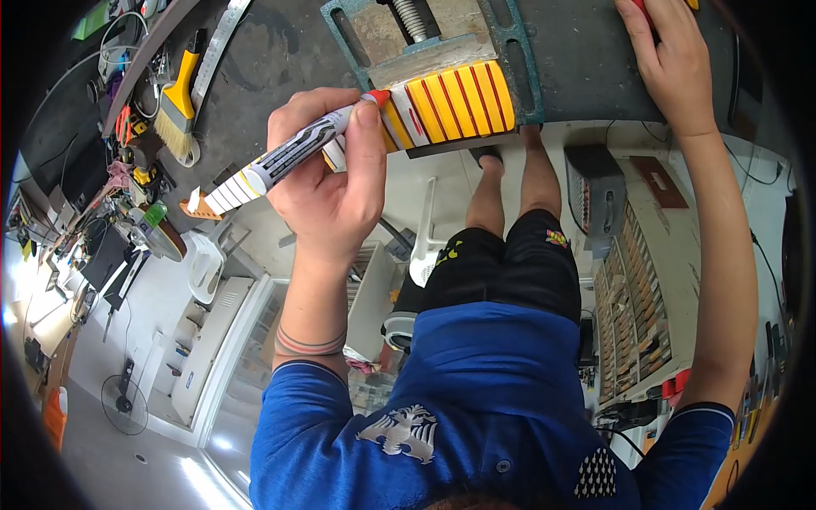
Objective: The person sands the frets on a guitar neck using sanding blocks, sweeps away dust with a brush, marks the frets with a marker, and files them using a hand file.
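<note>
Across the top of the frame spreads your dark grey workbench (586,76), with the blue-green metal vise (425,61) at upper centre. Against its near jaw lies the yellow-and-white, red-striped neck-shaped bar (459,102), apparently running behind your left hand (331,204) to an orange-brown end. It looks stiff and fairly light, its striped face perhaps smooth; hold it by the side edges, off the marks. Your left hand pinches the white-and-black, red-tipped marker (297,153), light and slick, best gripped mid-barrel. Your right hand (680,76), upper right, curls round something red, cut off.
</note>
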Available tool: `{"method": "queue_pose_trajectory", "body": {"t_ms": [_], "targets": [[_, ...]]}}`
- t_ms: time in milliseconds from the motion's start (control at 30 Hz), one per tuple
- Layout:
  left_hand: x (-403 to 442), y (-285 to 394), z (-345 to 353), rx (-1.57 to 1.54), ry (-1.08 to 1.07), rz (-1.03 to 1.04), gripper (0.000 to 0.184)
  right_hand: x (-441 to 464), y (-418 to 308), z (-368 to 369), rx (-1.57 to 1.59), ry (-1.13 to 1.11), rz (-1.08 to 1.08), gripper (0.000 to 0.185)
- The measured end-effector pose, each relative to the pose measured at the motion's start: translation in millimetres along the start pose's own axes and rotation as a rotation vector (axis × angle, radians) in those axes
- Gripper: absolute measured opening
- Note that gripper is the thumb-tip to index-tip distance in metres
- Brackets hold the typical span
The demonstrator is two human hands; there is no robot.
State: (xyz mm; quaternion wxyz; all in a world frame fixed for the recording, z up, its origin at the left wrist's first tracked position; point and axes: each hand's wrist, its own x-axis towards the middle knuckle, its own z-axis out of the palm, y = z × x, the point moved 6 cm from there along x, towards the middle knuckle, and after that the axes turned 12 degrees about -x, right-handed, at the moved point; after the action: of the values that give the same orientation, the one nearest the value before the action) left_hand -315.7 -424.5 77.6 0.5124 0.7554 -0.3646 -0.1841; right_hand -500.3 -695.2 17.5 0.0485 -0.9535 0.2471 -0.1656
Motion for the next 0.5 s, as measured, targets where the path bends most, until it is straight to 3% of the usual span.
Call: {"method": "queue_pose_trajectory", "body": {"t_ms": [300,433,500], "targets": [[-15,14,8,0.073,-0.156,0.242,0.026,0,-1,-1,0.001,-0.014,0.018,0.018],[-29,19,11,0.038,-0.291,0.221,0.026,-1,0,-1,-0.003,-0.004,0.000,0.018],[-25,14,4,-0.039,-0.196,0.168,0.024,-1,0,-1,-0.002,-0.008,0.003,0.018]]}}
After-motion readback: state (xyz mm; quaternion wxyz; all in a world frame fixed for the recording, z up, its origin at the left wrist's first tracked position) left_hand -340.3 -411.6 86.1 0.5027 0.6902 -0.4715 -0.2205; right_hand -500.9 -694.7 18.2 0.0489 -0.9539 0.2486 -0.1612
